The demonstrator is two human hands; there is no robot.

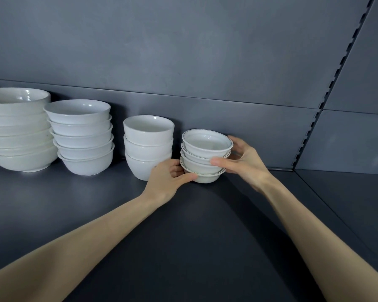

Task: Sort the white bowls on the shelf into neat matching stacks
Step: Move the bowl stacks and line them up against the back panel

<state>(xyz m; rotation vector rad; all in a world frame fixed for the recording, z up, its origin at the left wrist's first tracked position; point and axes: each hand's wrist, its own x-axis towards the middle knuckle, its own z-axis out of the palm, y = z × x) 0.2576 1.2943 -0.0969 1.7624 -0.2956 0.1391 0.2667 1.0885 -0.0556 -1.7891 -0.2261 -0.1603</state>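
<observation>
Four stacks of white bowls stand along the back of the dark shelf [205, 214]. From the left: a stack of large wide bowls [18, 131], a stack of medium bowls [83, 136], a stack of three deep bowls [147, 144], and a stack of small rimmed bowls [204, 155] with thin dark rim lines. My left hand [168, 182] grips the small stack at its base from the left, thumb along the bottom bowl. My right hand [242, 162] holds the same stack from the right, thumb on its front, fingers behind it.
A grey back panel [183, 62] rises behind the bowls. A slotted upright rail [327, 92] runs diagonally at the right, where another shelf section [347, 192] adjoins. My forearms cross the front of the shelf.
</observation>
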